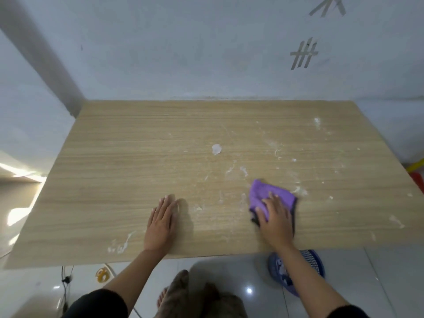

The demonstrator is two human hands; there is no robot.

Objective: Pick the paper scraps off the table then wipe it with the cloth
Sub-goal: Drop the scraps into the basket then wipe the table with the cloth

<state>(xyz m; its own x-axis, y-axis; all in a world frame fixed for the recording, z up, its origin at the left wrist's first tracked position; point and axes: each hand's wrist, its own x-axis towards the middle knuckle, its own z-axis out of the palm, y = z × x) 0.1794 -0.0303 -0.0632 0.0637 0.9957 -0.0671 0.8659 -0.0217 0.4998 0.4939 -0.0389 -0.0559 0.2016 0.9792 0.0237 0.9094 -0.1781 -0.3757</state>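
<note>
A purple cloth (267, 193) lies on the wooden table (137, 145), right of centre near the front edge. My right hand (275, 220) presses flat on the cloth's near part, fingers straight. Flat on the bare table to the left rests my left hand (161, 222), holding nothing. One pale paper scrap (216, 149) lies mid-table beyond the cloth. White smears and small specks (278, 152) are scattered over the right half, and more streaks (121, 244) sit near the front left edge.
The table's far edge meets a grey wall. A blue mesh basket (298, 271) stands on the tiled floor under the front right edge. A cable and a yellow-white object (103, 274) lie on the floor at the left. Red and yellow items (417, 173) show at far right.
</note>
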